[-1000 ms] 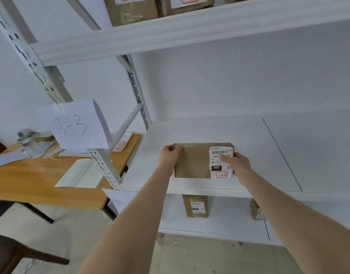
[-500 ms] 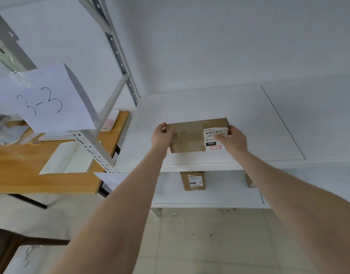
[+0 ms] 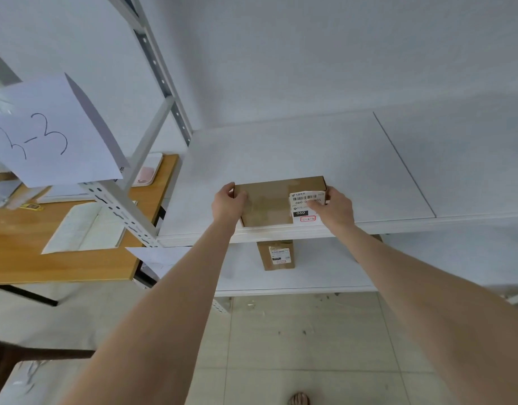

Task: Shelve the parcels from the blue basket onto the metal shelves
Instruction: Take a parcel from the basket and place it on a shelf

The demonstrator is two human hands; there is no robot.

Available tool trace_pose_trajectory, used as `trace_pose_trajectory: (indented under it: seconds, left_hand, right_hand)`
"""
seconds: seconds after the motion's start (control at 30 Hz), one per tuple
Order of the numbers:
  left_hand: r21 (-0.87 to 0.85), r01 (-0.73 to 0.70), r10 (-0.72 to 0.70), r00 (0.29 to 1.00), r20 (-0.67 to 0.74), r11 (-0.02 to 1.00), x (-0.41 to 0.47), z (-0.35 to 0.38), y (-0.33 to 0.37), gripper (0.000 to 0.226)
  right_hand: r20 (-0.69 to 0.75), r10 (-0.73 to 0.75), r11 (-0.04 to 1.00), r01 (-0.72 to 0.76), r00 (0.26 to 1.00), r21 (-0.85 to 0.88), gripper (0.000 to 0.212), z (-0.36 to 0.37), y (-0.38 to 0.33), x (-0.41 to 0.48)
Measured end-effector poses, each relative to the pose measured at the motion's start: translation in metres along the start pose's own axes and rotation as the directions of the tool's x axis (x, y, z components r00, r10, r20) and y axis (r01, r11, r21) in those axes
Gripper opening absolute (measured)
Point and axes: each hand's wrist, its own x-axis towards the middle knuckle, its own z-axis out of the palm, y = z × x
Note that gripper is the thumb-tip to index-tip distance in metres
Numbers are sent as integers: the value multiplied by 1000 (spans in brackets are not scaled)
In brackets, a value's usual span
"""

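Note:
A flat brown cardboard parcel [image 3: 269,201] with a white barcode label lies at the front edge of the white metal shelf [image 3: 325,159]. My left hand [image 3: 227,204] grips its left end, thumb on top. My right hand [image 3: 335,209] holds its right end, with the thumb across the label. The blue basket is out of view.
Another small brown parcel [image 3: 276,255] stands on the lower shelf [image 3: 325,273]. A paper sign reading 3-3 [image 3: 50,133] hangs on the left upright [image 3: 120,211]. A wooden desk [image 3: 56,258] with papers stands to the left. A tiled floor lies below.
The view has tilted downward, so the upper shelf left the frame. The parcel sits slightly farther in on the shelf, with both hands still on its ends.

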Motion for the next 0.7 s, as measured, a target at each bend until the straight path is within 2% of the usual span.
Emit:
trace_pose_trajectory:
  seconds: [0.13,0.27,0.33,0.43,0.53,0.7]
  left_hand:
    - [175,-55,54,999,8,983,-4,1,2,52]
    - [394,-173,165,985,54,903,-11,2,7,61]
    - [530,-274,267,959,91,802,-14,2,9,66]
    - [683,-442,399,887,234,582,-15,5,13,65]
    - [758,-531,459,819,345,379,-18,10,15,61]
    - [799,-546,468,792,393,252,-24,15,14,59]
  right_hand:
    - [15,24,999,-24,1000,-35,39,-1,-1,-1]
    - [31,-4,980,10,1000,-199,80,-6,-7,-2]
    - [40,-113,933,120,993,-341,89,-10,-11,-2]
    - [144,-318,748,341,937,-569,79,-11,-17,-3]
    - [241,-430,607,476,870,-636,66,-5,-19,-3]
    - [231,-445,597,479,865,-644,64,0,-20,-3]
